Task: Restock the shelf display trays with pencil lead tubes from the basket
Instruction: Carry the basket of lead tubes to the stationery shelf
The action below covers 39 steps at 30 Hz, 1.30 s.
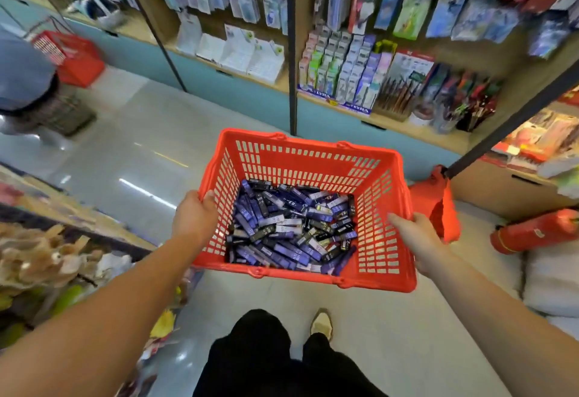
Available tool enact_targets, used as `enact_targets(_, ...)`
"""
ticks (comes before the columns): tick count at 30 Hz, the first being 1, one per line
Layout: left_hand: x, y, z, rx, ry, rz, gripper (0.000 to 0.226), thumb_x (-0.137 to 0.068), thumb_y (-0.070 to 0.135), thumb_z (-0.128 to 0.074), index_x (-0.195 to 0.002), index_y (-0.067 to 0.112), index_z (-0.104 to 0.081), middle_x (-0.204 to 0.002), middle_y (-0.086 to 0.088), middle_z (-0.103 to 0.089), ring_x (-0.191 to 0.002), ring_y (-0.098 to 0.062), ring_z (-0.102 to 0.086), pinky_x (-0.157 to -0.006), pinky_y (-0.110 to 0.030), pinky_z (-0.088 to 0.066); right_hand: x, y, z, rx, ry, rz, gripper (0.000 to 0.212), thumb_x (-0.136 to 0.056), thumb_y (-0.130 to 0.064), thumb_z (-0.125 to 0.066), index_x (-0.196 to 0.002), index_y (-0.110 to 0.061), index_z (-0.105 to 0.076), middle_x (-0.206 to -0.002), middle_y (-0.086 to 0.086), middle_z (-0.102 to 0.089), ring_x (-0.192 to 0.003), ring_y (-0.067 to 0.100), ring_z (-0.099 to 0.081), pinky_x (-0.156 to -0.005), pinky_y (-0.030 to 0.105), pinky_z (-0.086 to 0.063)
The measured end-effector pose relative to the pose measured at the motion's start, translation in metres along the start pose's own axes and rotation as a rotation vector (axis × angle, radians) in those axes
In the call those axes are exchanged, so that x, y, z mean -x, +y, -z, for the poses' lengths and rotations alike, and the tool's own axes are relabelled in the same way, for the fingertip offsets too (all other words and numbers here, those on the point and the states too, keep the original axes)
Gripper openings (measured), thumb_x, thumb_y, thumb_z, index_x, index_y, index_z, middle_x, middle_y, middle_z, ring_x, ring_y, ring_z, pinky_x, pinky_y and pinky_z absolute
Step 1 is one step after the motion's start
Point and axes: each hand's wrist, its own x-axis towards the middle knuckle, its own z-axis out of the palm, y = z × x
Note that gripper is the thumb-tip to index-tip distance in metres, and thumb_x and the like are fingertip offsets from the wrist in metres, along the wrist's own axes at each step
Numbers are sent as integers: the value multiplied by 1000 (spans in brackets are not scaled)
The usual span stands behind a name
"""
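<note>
- Head cam: my L grip (pixel 195 215) clamped on left rim of red basket (pixel 313 161).
- My R grip (pixel 413 233) clamped on right rim.
- Lead tubes (pixel 291 224) piled loose in basket bottom; shelf (pixel 391 125) just beyond it.

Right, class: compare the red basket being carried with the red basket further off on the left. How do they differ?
The near basket is held up by the left hand and right hand at its side rims; the far basket stands on the floor. The near basket shows a heap of pencil lead tubes; the far basket's contents cannot be seen. Both are red slotted plastic.
</note>
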Motion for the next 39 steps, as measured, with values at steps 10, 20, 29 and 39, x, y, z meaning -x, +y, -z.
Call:
enact_targets(10,-194,13,27,0,116,96,45,-108,42,-42,-114,2,-60,-104,-23,-71,-85,-40,-66,-77,-43,-54,-145,-152,-144,140,-43,81,27,-89,-31,-76,-107,-13,-69,-93,12,-78,-82,31,-76,-87,55,-61)
enact_targets(20,-407,29,84,-43,96,102,45,-109,40,-43,-116,-1,-60,-109,-27,-69,-95,-45,-66,-78,-41,-46,-228,-286,-296,136,25,41,26,-92,-37,-73,-99,-12,-68,-85,10,-75,-74,28,-74,-78,41,-61)
enact_targets(29,-588,57,89,-42,68,116,43,-108,45,-42,-110,5,-57,-107,-24,-69,-90,-43,-66,-82,-46,-56,-335,-375,-399,129,31,5,37,-81,-40,-77,-104,-12,-71,-90,12,-78,-80,31,-77,-85,53,-62)
enact_targets(39,-766,78,109,-101,20,106,42,-109,40,-42,-105,1,-56,-108,-30,-67,-96,-48,-63,-74,-41,-41,-422,-471,-506,207,-4,11,17,-96,-33,-69,-104,-19,-69,-83,2,-75,-71,20,-73,-70,32,-56)
